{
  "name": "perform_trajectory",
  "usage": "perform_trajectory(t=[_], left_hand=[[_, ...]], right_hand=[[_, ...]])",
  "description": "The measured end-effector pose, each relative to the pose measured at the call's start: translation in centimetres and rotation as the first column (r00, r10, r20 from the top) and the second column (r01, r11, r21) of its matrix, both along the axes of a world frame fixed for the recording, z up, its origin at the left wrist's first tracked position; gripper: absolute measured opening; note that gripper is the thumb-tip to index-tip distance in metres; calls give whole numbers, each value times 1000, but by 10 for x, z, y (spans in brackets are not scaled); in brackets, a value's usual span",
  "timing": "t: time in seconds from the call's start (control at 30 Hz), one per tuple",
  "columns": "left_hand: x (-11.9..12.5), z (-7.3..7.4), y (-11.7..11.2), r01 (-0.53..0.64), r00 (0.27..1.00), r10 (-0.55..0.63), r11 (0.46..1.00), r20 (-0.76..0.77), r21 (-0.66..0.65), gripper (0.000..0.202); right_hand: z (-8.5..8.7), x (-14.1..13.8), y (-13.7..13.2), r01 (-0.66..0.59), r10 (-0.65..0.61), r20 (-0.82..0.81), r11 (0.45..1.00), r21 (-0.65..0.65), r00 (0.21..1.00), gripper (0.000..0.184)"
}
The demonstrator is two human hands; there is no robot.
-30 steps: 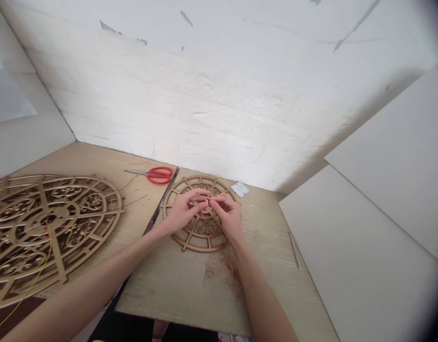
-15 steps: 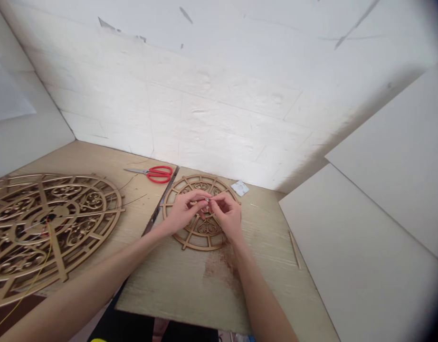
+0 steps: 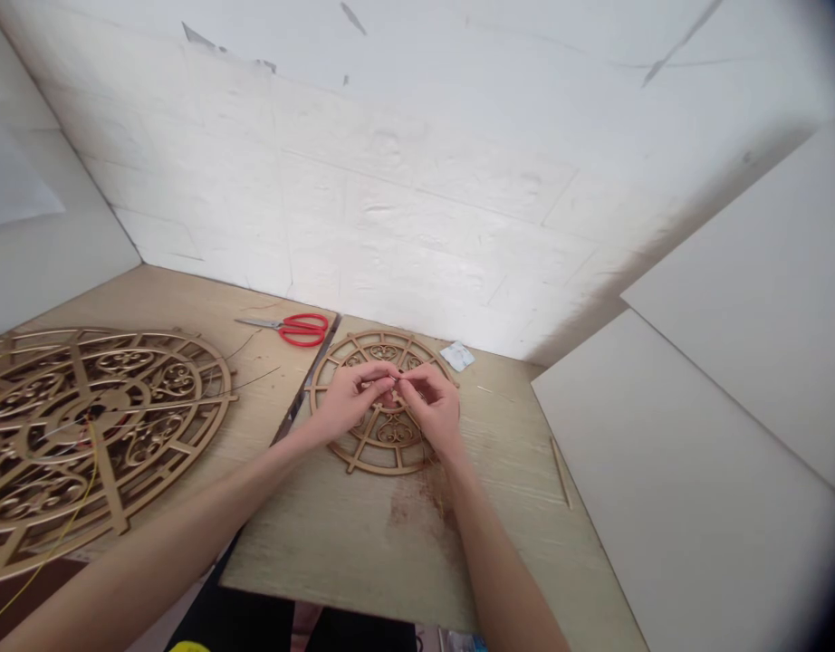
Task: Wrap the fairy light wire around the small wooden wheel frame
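Observation:
My left hand [image 3: 353, 394] and my right hand [image 3: 427, 398] meet over the smaller gold openwork wheel [image 3: 394, 469], which lies flat on the table. Both are closed in a pinch, thumbs and forefingers almost touching. Between the fingertips is a tiny object, too small and too covered to name. A thin dark wire [image 3: 423, 444] hangs below my right hand, over the wheel's edge. The wheel has a ring rim, spokes and scrollwork; its centre is partly hidden behind my hands.
Larger gold openwork wheels [image 3: 179, 444] lie at left, with a yellow wire [image 3: 84, 498] and dark wires. Red-handled scissors [image 3: 302, 330] and a small white packet [image 3: 456, 356] lie near the wall. A thin stick [image 3: 561, 473] lies beside white panels [image 3: 594, 435] on the right.
My fingertips have shifted slightly, and the small shiny piece seen between them before is now mostly covered. The wheel and the things around it stay in place.

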State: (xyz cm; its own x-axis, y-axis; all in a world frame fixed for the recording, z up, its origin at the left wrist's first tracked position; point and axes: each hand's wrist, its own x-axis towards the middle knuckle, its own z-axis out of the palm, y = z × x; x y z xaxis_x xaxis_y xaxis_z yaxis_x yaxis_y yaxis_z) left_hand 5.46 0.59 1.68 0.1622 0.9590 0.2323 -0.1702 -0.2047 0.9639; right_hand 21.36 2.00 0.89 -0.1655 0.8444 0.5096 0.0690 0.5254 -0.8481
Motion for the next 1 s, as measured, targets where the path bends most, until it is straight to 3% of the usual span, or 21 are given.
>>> perform_trajectory(t=[0.17,0.3,0.37,0.47,0.53,0.67,0.83,1.0], left_hand=[[-6,-2,9,-89,983,102,991,150,-96,23],[-13,1,17,-164,923,228,962,311,-219,19],[-16,3,20,-196,875,297,940,383,-280,13],[-21,3,25,-215,804,373,909,464,-358,2],[-25,2,29,-221,762,424,881,490,-419,12],[-29,2,34,-239,681,549,792,485,-562,25],[-31,6,35,-231,662,582,758,472,-610,31],[-32,7,33,-241,656,588,758,474,-607,29]], right_hand=[[-3,18,11,126,-126,0,992,-6,992,15],[-8,40,23,182,-184,-19,980,-77,983,16],[-9,49,26,130,-123,60,985,-115,991,14],[-8,54,26,61,-45,227,996,-63,973,14],[-7,54,25,18,-6,333,999,-33,943,18],[-2,51,22,-88,144,511,987,-132,848,30],[-3,48,20,-148,214,620,976,-156,755,43],[-9,48,23,-144,202,578,979,-145,791,26]])
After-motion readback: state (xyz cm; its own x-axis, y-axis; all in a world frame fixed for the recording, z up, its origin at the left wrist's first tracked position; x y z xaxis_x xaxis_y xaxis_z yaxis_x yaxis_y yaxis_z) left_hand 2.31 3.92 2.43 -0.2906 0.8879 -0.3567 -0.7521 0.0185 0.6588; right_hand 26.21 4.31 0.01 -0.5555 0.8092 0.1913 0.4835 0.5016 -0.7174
